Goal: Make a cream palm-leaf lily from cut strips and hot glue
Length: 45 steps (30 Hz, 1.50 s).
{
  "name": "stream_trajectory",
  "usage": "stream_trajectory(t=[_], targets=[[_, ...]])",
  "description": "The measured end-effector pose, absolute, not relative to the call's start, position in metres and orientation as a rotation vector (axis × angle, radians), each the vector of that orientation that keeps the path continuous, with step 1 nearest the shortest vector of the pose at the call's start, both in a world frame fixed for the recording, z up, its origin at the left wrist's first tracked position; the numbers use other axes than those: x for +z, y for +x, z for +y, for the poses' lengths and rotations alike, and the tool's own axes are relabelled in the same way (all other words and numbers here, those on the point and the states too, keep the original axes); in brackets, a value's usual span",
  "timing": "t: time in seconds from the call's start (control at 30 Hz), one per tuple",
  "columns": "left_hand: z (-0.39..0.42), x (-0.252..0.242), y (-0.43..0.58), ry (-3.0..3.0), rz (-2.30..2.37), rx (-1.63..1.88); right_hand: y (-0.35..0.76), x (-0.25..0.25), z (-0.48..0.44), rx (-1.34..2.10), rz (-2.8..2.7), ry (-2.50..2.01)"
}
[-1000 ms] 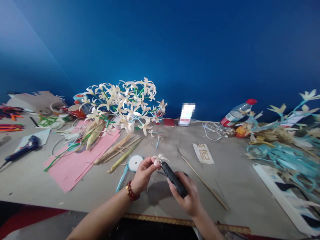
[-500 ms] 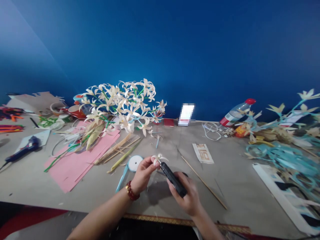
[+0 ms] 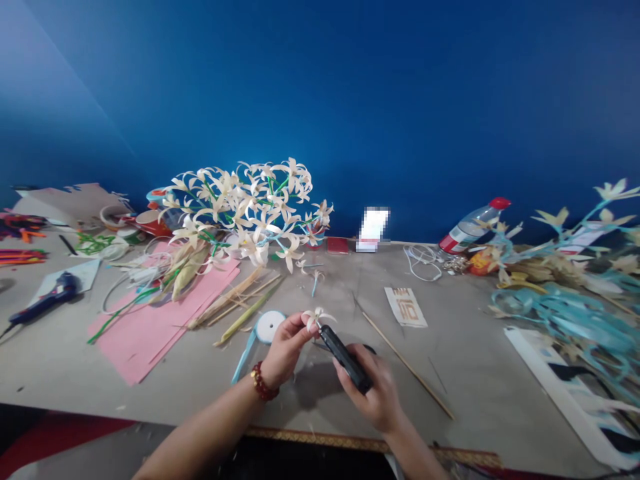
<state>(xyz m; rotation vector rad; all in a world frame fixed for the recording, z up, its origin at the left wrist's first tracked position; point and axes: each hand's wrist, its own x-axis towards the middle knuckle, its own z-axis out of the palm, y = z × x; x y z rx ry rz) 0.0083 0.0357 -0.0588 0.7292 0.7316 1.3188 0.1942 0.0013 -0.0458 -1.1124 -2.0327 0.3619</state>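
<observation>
My left hand (image 3: pixel 289 343) is closed, its thumb and fingertips pinching a small cream-white flower (image 3: pixel 317 316) with narrow curling petals. In my right hand (image 3: pixel 373 387) is a black hand tool (image 3: pixel 346 359) with a slim metal tip. That tip points up and left and meets the flower's base at the left fingertips; I cannot tell exactly what kind of tool it is. Just left of the left hand lies a white spool (image 3: pixel 271 327) of light-blue ribbon (image 3: pixel 243 359). A dark thin blade and a dark loop show partly behind the right hand.
A bunch of cream flowers (image 3: pixel 250 207) stands at the back. Pink paper (image 3: pixel 133 340) and a navy glue gun (image 3: pixel 47 300) lie left. A thin stick (image 3: pixel 405 357), a small printed packet (image 3: pixel 406 307), a tilted bottle (image 3: pixel 473 227) and a white power strip (image 3: pixel 555 393) are right.
Both hands stay almost in place. The black tool and the flower have shifted only very slightly; both are still held.
</observation>
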Motion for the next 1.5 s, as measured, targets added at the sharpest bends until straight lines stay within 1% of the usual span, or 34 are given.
stream_trajectory(t=[0.43, 0.67, 0.77, 0.9, 1.0, 1.13, 1.23, 1.33, 1.5], targets=[[0.036, -0.052, 0.01, 0.763, 0.677, 1.324, 0.198, -0.044, 0.003, 0.339, -2.022, -1.13], [0.036, -0.051, 0.008, 0.739, 0.682, 1.327, 0.218, -0.056, 0.008, 0.282, -1.983, -1.229], [0.036, -0.051, 0.006, 0.691, 0.694, 1.326, 0.252, -0.065, 0.015, 0.1, -1.976, -1.407], [0.036, -0.052, 0.005, 0.659, 0.68, 1.305, 0.309, -0.074, 0.027, -0.307, -1.946, -1.905], [0.035, -0.051, 0.007, 0.659, 0.667, 1.304, 0.343, -0.081, 0.037, -0.398, -2.03, -2.019], [0.035, -0.05, 0.008, 0.695, 0.667, 1.309, 0.36, -0.078, 0.045, -0.275, -2.195, -1.864], [0.036, -0.05, 0.008, 0.716, 0.652, 1.297, 0.347, -0.055, 0.04, -0.274, -2.234, -1.738], [0.035, -0.05, 0.008, 0.736, 0.623, 1.282, 0.31, -0.026, 0.026, -0.279, -2.066, -1.638], [0.032, -0.053, 0.009, 0.736, 0.627, 1.248, 0.232, 0.003, 0.011, 0.092, -2.164, -1.193]])
